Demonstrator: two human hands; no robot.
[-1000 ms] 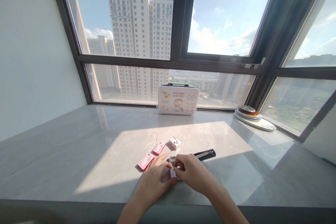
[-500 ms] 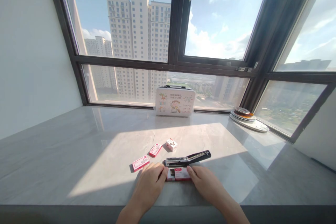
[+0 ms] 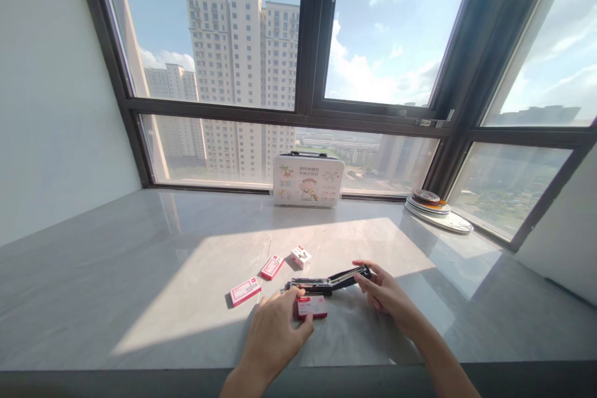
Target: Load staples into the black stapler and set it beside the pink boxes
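A black stapler (image 3: pixel 310 286) lies opened out on the countertop, its upper arm swung to the right. At the tip of that arm, my right hand (image 3: pixel 385 295) is closed, thumb and forefinger on either side. Just in front of the stapler sits a closed red-and-white staple box (image 3: pixel 312 306). My left hand (image 3: pixel 280 333) has its thumb at the box's near edge and its forefinger at the far left corner, close to the stapler's left end. The remaining fingers of that hand are partly hidden.
Two more red-and-white boxes, one nearer (image 3: pixel 245 291) and one farther (image 3: pixel 272 267), lie to the left, beside a small white carton (image 3: pixel 301 257). A printed white case (image 3: pixel 308 181) stands against the window. Stacked plates (image 3: pixel 438 214) sit at the right. The countertop's front edge (image 3: pixel 186 369) runs below.
The box, partly slid open before, is now closed. My right hand has left it and moved up and right onto the stapler's arm. My left hand has shifted slightly right.
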